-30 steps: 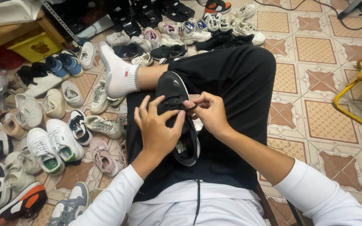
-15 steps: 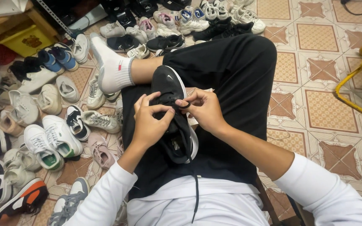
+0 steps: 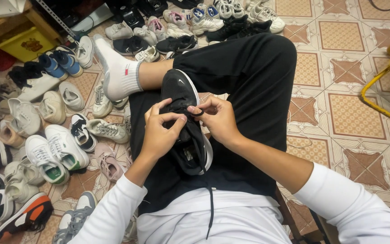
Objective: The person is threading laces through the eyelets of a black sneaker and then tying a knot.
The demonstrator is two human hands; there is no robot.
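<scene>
Currently, a black sneaker [image 3: 183, 122] is held on the lap, toe pointing away, sole edge white. It is gripped at the laced upper by the left hand [image 3: 159, 133], whose fingers are curled narrowly over the tongue area. Just beside it, the right hand [image 3: 217, 119] is closed in a pinch on a black lace [image 3: 196, 111] at the top of the shoe. A loose lace end [image 3: 211, 208] is seen hanging below both hands, over the white shirt [image 3: 213, 221]. Beneath the hands, black trousers [image 3: 249, 72] are worn; one leg is crossed, ending in a white sock [image 3: 118, 74] beyond the left hand. Far left of the left hand, many sneakers [image 3: 59, 147] are spread over the patterned tile floor [image 3: 353, 108]. More shoes [image 3: 204, 18] are lined up beyond the knee. Well right of the right hand, a yellow metal frame [image 3: 384, 77] is partly visible.
</scene>
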